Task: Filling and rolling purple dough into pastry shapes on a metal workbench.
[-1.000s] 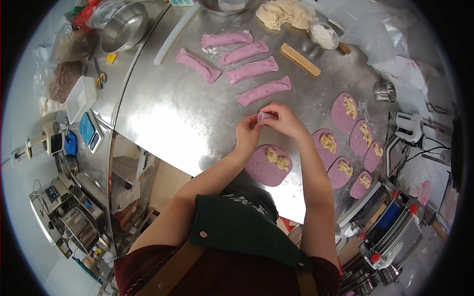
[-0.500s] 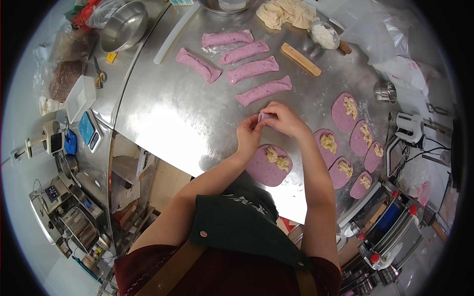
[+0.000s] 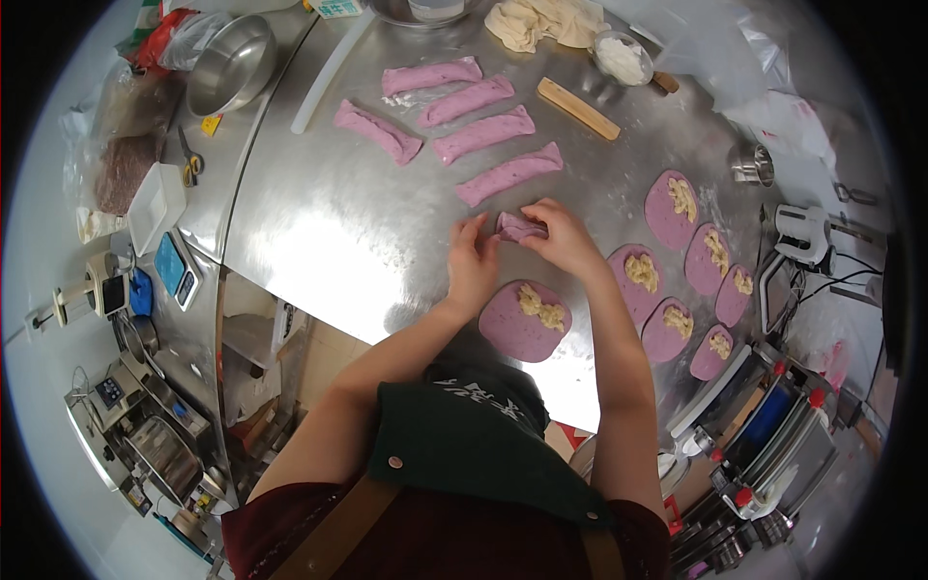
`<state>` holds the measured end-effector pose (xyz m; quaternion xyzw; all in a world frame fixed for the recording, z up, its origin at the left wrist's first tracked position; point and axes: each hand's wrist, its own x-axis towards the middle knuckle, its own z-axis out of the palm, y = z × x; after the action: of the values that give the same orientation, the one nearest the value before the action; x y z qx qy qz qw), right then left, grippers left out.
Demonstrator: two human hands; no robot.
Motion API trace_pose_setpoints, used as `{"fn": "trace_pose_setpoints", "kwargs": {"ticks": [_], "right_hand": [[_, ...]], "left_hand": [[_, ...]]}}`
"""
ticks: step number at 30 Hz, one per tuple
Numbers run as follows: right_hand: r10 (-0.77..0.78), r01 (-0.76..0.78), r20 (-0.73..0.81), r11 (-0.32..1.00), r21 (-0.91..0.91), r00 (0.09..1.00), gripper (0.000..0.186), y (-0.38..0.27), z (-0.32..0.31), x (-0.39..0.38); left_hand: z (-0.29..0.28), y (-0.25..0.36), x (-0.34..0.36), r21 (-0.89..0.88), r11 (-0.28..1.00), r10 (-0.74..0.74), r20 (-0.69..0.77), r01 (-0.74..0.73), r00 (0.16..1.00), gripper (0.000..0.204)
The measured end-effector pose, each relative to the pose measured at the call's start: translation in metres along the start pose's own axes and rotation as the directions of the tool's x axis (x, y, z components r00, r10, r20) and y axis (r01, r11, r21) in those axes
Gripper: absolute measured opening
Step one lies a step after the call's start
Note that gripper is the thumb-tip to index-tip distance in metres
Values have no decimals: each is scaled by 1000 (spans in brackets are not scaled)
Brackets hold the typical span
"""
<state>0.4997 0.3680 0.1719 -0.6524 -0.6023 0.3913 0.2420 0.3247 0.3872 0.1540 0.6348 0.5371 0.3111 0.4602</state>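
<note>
A short purple dough roll (image 3: 515,227) lies on the steel table in front of me. My right hand (image 3: 564,239) grips its right end, and the fingers cover part of it. Just left of the roll is my left hand (image 3: 473,263), open, with its fingers apart and nothing in them. Nearer to me, a flat purple dough round (image 3: 512,329) carries a pale yellow lumpy filling (image 3: 541,307). Beyond my hands are several finished dough rolls, the closest being a long purple roll (image 3: 509,175).
Several filled dough rounds (image 3: 667,331) lie at the right. Farther back are a wooden stick (image 3: 578,108), a bowl of white flour (image 3: 622,59) and a crumpled cream cloth (image 3: 541,24). A steel bowl (image 3: 232,66), scissors (image 3: 191,162) and a scale (image 3: 176,266) stand left.
My left hand has let go of the dough roll and moved slightly left, its fingers spreading. My right hand stays at the roll, more of which now shows.
</note>
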Motion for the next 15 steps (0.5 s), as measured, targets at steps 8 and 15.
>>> {"fn": "trace_pose_setpoints", "kwargs": {"ticks": [8, 15], "right_hand": [[-169, 83, -428, 974, -212, 888, 25, -3, 29, -18], [-176, 69, -521, 973, -219, 835, 26, -4, 42, -12]], "left_hand": [[-12, -11, 44, 75, 820, 537, 247, -568, 807, 38], [-17, -22, 49, 27, 880, 447, 294, -475, 845, 30]]}}
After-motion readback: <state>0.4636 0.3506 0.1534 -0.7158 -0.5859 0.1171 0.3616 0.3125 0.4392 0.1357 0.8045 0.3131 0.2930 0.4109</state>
